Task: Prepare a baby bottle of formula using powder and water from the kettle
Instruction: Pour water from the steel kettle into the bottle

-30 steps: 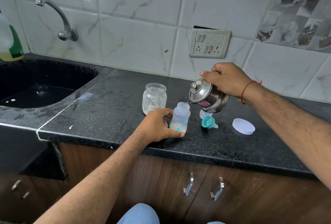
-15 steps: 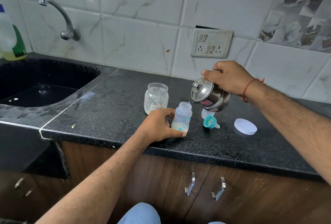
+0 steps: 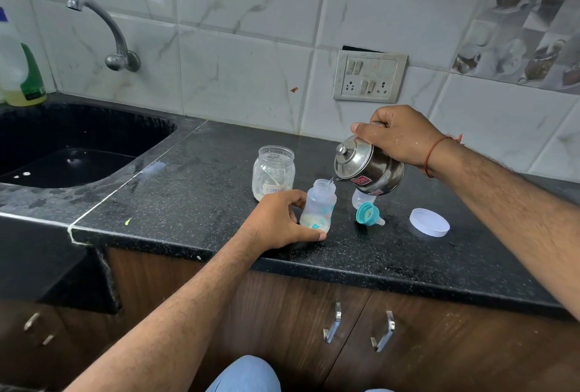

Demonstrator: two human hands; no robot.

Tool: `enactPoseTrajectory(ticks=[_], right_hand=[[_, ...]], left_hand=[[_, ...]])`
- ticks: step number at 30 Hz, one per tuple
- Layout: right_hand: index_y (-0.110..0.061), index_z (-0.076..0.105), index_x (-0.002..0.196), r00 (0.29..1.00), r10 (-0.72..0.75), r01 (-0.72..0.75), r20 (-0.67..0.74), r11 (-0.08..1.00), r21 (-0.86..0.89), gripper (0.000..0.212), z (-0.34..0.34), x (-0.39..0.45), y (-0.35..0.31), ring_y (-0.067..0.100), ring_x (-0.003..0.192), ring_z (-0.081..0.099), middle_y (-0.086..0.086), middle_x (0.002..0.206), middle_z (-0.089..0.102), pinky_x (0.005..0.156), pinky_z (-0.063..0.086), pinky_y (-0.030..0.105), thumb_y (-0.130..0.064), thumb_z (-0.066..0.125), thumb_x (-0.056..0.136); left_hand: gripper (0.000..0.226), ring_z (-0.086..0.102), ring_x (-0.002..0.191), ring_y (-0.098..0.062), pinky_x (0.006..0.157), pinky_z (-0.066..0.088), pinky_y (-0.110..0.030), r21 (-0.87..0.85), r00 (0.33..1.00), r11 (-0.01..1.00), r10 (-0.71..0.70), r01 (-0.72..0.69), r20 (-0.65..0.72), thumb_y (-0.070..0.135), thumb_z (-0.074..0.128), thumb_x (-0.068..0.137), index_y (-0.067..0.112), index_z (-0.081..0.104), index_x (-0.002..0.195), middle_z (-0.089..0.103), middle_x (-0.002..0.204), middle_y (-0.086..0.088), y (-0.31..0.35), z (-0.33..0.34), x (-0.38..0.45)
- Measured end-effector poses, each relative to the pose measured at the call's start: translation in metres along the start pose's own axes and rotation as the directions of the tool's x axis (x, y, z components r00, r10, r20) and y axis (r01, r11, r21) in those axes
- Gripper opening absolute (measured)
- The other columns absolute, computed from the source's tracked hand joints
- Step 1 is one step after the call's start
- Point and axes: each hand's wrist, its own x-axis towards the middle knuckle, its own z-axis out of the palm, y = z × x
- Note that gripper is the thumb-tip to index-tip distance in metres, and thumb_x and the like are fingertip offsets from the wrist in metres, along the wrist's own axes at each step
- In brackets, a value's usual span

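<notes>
Pouring from a small steel kettle (image 3: pixel 370 169), the right hand (image 3: pixel 398 136) grips it closed around the top and tilts its spout over the open baby bottle (image 3: pixel 317 206) on the black counter (image 3: pixel 194 203). The left hand (image 3: pixel 277 222) wraps the bottle's base; light, tippy plastic, best steadied low.

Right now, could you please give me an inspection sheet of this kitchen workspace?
Surface: black speckled counter, wet patches.
Job's things: baby bottle upright, open, milky liquid low inside; kettle tilted, spout at the bottle mouth, pouring; formula jar open, nearly empty.
Clutter: teal teat ring on its side; white lid lying flat.
Grippers: left hand steadies the bottle; right hand grips the kettle.
Cables: nothing seen.
Surroundings: sink, tap, switch plate, soap bottle.
</notes>
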Motion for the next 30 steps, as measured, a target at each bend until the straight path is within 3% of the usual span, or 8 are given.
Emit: enactPoseTrajectory(ticks=[11, 18, 30], right_hand=[[-0.018, 0.056, 0.07, 1.0, -0.013, 0.013, 0.012, 1.0, -0.021, 0.041, 0.0, -0.001, -0.003, 0.018, 0.067, 0.049, -0.002, 0.065, 0.053, 0.066, 0.041, 0.032, -0.047, 0.07, 0.096], [-0.017, 0.056, 0.07, 0.999, -0.029, 0.029, 0.014, 0.999, -0.043, 0.041, 0.002, -0.002, -0.006, 0.016, 0.064, 0.047, -0.003, 0.064, 0.051, 0.063, 0.04, 0.031, -0.047, 0.07, 0.096], [-0.018, 0.053, 0.068, 0.998, -0.055, 0.057, 0.026, 0.995, -0.079, 0.043, 0.003, -0.002, -0.011, 0.013, 0.063, 0.046, -0.003, 0.065, 0.051, 0.06, 0.039, 0.03, -0.046, 0.07, 0.095]], left_hand=[[0.057, 0.058, 0.07, -0.001, 0.063, 0.044, -0.013, 0.029, 1.0, 0.999, -0.014, 0.014, -0.005, 0.048, 0.102, 0.068, 0.038, 0.073, 0.115, 0.069, 0.082, 0.017, 0.001, 0.0, 0.0], [0.053, 0.057, 0.064, 0.007, 0.061, 0.045, -0.008, 0.016, 1.0, 1.0, -0.005, 0.005, 0.0, 0.044, 0.103, 0.069, 0.041, 0.07, 0.11, 0.067, 0.078, 0.021, 0.002, -0.001, -0.001], [0.059, 0.058, 0.066, 0.007, 0.063, 0.044, -0.011, 0.017, 1.0, 1.0, -0.011, 0.011, 0.003, 0.047, 0.102, 0.069, 0.036, 0.073, 0.119, 0.073, 0.093, 0.021, 0.0, 0.0, 0.0]])
